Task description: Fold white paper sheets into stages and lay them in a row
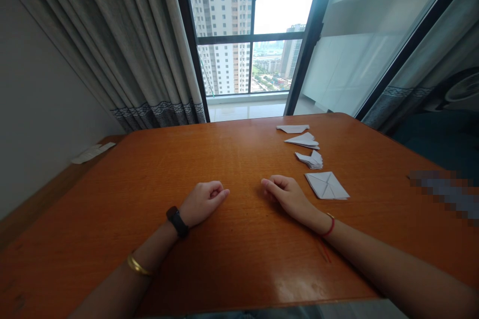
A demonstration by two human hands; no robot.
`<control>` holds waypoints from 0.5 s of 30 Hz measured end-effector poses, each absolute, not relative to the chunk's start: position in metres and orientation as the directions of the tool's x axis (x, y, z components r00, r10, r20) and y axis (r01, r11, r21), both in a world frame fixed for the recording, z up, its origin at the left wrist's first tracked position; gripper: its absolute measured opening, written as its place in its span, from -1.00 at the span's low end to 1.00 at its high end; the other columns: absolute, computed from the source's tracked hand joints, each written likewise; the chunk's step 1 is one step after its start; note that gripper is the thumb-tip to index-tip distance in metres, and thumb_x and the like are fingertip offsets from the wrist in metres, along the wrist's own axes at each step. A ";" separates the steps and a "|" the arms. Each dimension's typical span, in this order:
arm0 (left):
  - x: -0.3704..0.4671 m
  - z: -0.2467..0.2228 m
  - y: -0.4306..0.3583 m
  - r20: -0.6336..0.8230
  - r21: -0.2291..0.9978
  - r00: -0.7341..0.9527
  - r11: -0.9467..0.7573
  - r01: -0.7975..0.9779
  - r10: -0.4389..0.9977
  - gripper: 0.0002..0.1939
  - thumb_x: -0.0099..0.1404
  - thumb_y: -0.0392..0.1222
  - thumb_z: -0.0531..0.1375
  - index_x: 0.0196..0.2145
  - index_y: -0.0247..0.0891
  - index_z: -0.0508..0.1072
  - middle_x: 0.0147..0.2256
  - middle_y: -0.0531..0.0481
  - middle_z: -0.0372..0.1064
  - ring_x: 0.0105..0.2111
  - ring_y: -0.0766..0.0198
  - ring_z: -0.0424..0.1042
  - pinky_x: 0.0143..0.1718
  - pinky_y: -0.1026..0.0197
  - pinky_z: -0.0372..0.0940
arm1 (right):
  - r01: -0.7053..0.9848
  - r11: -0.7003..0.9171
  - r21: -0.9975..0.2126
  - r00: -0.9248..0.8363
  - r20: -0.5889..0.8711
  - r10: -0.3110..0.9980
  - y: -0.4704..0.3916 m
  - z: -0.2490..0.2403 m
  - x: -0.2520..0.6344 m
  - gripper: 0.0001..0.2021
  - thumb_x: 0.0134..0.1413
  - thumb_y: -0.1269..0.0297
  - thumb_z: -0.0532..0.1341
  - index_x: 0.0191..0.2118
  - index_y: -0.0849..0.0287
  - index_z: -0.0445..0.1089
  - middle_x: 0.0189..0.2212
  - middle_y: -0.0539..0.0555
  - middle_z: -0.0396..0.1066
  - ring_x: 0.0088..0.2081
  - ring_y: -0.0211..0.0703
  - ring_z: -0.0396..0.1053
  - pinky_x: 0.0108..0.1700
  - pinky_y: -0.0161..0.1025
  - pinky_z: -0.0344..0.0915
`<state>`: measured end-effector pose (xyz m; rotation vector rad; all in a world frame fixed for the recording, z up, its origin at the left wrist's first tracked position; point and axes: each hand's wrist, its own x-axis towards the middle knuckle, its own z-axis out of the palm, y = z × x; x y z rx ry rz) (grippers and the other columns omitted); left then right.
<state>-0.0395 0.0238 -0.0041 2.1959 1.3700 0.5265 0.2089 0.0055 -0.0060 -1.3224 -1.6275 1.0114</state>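
Left hand (204,203) and right hand (290,198) are rested on the tabletop (232,159), fingers (219,198) loosely curled, nothing visibly held, apparently between steps; for the folded paper square (327,186) beside the right hand, uncurling is probably needed.

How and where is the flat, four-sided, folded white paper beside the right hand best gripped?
Probably pinch the near-right corner of the folded white paper with the right hand, coming from the near side: it lies flat on the brown wooden table, its layers seem offset there, and the other white papers lie beyond.
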 end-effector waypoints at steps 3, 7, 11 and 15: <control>-0.040 -0.004 0.024 0.057 0.597 0.420 -0.368 0.713 0.906 -0.61 0.31 0.05 0.00 -0.56 -0.26 0.22 -0.59 0.12 0.10 -0.55 0.36 0.09 -0.51 0.28 -0.06 | 0.346 0.144 -0.927 -0.149 0.097 0.984 0.006 -0.007 0.209 -0.60 0.14 0.06 0.10 -0.61 0.20 0.28 -0.67 -0.06 0.20 -0.58 -0.31 0.12 -0.51 -0.33 0.06; -0.040 -0.004 0.024 0.057 0.600 0.424 -0.370 0.709 0.904 -0.60 0.31 0.06 0.00 -0.56 -0.26 0.22 -0.59 0.13 0.09 -0.55 0.36 0.09 -0.51 0.29 -0.06 | 0.348 0.145 -0.926 -0.150 0.098 0.984 0.006 -0.008 0.210 -0.62 0.14 0.08 0.11 -0.60 0.20 0.29 -0.66 -0.06 0.20 -0.58 -0.31 0.13 -0.51 -0.34 0.05; -0.039 -0.004 0.024 0.054 0.600 0.421 -0.367 0.711 0.905 -0.60 0.31 0.06 0.00 -0.56 -0.26 0.21 -0.59 0.13 0.09 -0.55 0.36 0.09 -0.51 0.28 -0.06 | 0.346 0.141 -0.927 -0.148 0.095 0.984 0.005 -0.008 0.210 -0.61 0.14 0.06 0.11 -0.60 0.20 0.28 -0.67 -0.06 0.20 -0.58 -0.32 0.12 -0.52 -0.34 0.05; -0.039 -0.004 0.024 0.056 0.600 0.420 -0.367 0.710 0.906 -0.60 0.31 0.06 0.00 -0.56 -0.25 0.21 -0.59 0.13 0.09 -0.55 0.36 0.09 -0.51 0.28 -0.06 | 0.345 0.144 -0.928 -0.148 0.098 0.984 0.005 -0.007 0.210 -0.60 0.13 0.04 0.11 -0.61 0.20 0.28 -0.67 -0.06 0.21 -0.58 -0.31 0.13 -0.53 -0.33 0.05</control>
